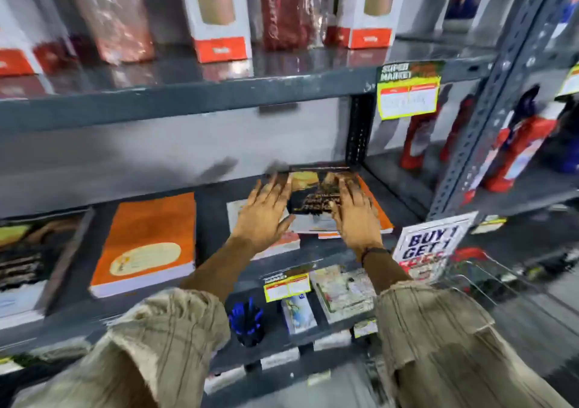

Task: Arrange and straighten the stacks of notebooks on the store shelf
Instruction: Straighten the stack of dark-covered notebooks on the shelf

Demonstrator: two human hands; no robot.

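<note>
Nearest the camera, two khaki sleeves (pixel 175 338) reach forward over the lower shelf, where a cup of blue pens (pixel 247 320) and small packs lie below a yellow price tag (pixel 286 287). Beyond them both hands lie over the untidy stack (pixel 310 222) on the middle shelf (pixel 213 207). The left hand (pixel 263 216) is spread flat, fingers apart, on the stack's left side; the right hand (pixel 355 219) is likewise flat and spread on the dark top notebook (pixel 313 197), which sits askew over the orange and white ones beneath. Neither grip is clamped on anything; the palms seem only to press down, though blur hides exact contact. To the left, apart from this pile, lies a squared orange stack (pixel 147 244), and further left a dark one (pixel 28 260) at the frame edge. The notebooks look light singly but weighty as a pile, with glossy covers likely to slide over one another, and they bend at the corners; I would square them by pushing on the long edges with flat palms, not pinching a corner. Farthest off, boxes (pixel 219 16) stand on the upper shelf.
</note>
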